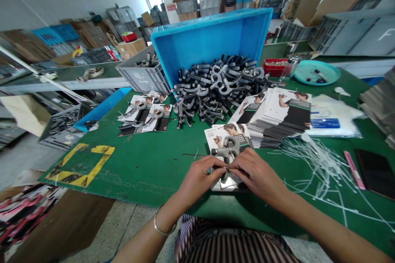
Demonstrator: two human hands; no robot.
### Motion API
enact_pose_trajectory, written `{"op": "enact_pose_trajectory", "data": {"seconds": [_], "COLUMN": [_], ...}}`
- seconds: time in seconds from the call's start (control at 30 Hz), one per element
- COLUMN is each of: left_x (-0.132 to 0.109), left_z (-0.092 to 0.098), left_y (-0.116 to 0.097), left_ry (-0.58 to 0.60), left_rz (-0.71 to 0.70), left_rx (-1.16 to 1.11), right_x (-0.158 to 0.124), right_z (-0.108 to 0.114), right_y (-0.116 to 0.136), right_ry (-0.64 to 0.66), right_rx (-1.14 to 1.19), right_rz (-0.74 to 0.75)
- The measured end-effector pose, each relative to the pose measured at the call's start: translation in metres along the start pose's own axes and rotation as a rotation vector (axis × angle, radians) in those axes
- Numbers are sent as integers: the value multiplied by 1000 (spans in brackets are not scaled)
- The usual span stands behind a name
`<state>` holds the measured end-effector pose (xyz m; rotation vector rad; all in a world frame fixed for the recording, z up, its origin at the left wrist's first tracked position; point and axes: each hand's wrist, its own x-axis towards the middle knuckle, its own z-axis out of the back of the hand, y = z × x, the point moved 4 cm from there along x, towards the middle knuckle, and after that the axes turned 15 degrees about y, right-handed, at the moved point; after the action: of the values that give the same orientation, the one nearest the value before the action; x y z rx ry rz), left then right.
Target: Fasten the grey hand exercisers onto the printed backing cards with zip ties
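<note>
Right in front of me, a grey-and-black hand grip strengthener [231, 148] with a coiled spring lies on a printed backing card [212, 134]. My left hand [205, 172] pinches at the strengthener's handle, thumb and forefinger together. From the other side my right hand [251, 168] is closed in a pinch too, its fingertips almost meeting the left ones. Whatever thin piece they hold between them is too small to make out. To the right of the card stands a stack of the same cards [277, 115]. White cable ties [321, 168] lie loose beside my right forearm.
A tipped blue crate [212, 37] spills a heap of grip strengtheners [216, 86] onto the green table [123, 172]. Carded strengtheners [145, 115] lie left. At right are a turquoise plate [331, 78], a pink cutter [354, 170] and a dark phone [375, 172]. A person [228, 0] is behind the crate.
</note>
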<state>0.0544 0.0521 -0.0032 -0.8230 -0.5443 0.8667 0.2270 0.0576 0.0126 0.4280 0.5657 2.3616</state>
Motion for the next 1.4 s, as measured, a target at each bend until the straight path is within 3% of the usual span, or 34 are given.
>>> {"op": "enact_pose_trajectory", "data": {"seconds": [0.13,0.43,0.57,0.67,0.77,0.87,0.93,1.07,1.13,1.2,1.27,1.4], "left_x": [0,4,2,-2,-7,-14,-17,-23,-31,-45,-66,-104], "left_z": [3,11,15,6,-13,-26,-29,-22,-7,23,70,183], "left_y": [1,-19,-19,-15,-6,6,11,5,4,13,36,97], "left_ry": [-31,160,36,-14,-61,-185,-243,-237,-281,-402,-589,-960], "left_rz": [24,-19,-37,-1,75,106,87,-26,-51,6,119,369], "left_rx": [76,178,68,-4,63,137,185,347,412,465,530,669], "right_x": [4,7,6,5,6,7,7,1,-10,-32,-62,-118], "right_z": [0,0,0,0,-2,-8,-12,-13,-4,9,22,27], "right_y": [0,1,-2,-6,-8,-10,-14,-24,-36,-57,-85,-136], "right_ry": [-32,-3,22,4,-12,15,45,24,-64,-186,-268,-242], "right_rx": [-4,21,23,99,209,321,384,455,463,460,435,351], "right_rz": [21,-8,-61,-76,-44,25,69,98,21,-129,-317,-642]}}
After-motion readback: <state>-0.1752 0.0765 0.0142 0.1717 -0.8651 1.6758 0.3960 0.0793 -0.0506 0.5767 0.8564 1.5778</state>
